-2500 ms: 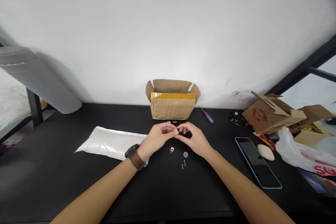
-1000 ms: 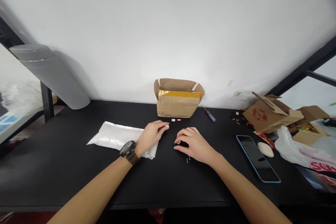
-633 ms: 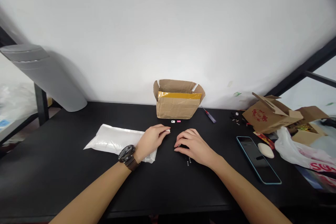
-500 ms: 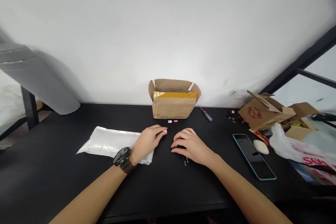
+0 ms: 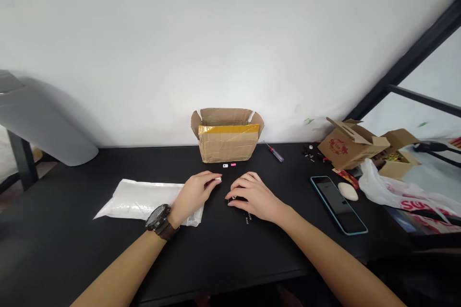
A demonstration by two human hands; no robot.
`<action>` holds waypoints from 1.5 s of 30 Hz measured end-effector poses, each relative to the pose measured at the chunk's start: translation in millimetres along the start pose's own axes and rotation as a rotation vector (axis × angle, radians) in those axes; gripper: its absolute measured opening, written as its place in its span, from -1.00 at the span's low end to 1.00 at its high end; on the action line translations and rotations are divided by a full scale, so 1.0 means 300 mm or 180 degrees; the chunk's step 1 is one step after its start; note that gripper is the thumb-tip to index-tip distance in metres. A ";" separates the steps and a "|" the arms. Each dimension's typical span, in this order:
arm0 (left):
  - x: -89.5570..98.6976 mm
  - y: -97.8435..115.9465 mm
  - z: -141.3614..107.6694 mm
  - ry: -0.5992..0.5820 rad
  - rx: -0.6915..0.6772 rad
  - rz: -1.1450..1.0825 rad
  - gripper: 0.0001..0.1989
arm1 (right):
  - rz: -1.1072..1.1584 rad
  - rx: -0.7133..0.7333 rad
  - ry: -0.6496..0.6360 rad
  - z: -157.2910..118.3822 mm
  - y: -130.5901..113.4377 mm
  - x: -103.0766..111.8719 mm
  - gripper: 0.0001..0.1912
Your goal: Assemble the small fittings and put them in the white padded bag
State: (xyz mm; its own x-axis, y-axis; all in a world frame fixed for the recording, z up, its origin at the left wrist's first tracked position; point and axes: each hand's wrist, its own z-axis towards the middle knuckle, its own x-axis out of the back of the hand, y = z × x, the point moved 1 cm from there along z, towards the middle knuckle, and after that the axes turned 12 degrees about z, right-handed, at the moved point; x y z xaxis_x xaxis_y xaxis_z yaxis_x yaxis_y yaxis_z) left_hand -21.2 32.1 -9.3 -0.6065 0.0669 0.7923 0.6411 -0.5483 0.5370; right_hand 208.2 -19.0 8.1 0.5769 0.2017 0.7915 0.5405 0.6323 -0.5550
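My left hand (image 5: 194,195), with a dark watch (image 5: 158,218) on its wrist, pinches a small white piece (image 5: 218,179) between thumb and forefinger. It is over the right end of a white padded pouch (image 5: 144,199). My right hand (image 5: 254,196) is curled just to the right, its fingers round a small dark object (image 5: 233,197) that is mostly hidden. Small dark pieces with pale marks (image 5: 247,219) lie below that palm. Beyond the hands, a small white piece (image 5: 225,166) and a pink piece (image 5: 233,164) lie before an open cardboard box (image 5: 228,146).
A screwdriver (image 5: 276,154) lies right of the box. Farther right are small dark parts (image 5: 309,156), a phone (image 5: 338,205), a white rounded object (image 5: 347,191), another cardboard box (image 5: 336,146) and a plastic bag (image 5: 385,192). A grey cylinder (image 5: 50,124) stands at the left.
The view has shifted, so most things appear farther left. Both hands keep nearly the same poses and places on the table.
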 end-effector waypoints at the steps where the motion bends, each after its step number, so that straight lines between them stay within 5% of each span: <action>1: 0.000 0.001 0.000 0.0013 0.0003 -0.0004 -0.72 | -0.0017 -0.0008 0.0027 0.001 -0.001 -0.001 -0.81; 21: -0.001 -0.005 0.003 -0.0005 -0.0080 0.0019 -0.69 | -0.0333 -0.0009 0.0056 0.005 -0.004 -0.033 -0.84; 28: 0.013 0.012 -0.001 0.0102 0.0044 -0.0084 -0.70 | 0.0074 -0.0332 0.0451 0.000 0.029 0.028 -0.86; 45: 0.008 -0.003 -0.006 0.0048 -0.0034 -0.0184 -0.79 | 0.0100 -0.0363 0.0038 -0.011 0.034 0.018 -0.90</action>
State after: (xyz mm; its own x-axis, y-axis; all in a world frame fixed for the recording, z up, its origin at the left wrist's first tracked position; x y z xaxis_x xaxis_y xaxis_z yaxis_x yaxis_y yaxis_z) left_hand -24.2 31.2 -8.5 -0.6494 0.0863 0.7555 0.5998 -0.5527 0.5786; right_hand 218.7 -14.0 5.8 0.6016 0.2107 0.7705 0.5877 0.5365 -0.6056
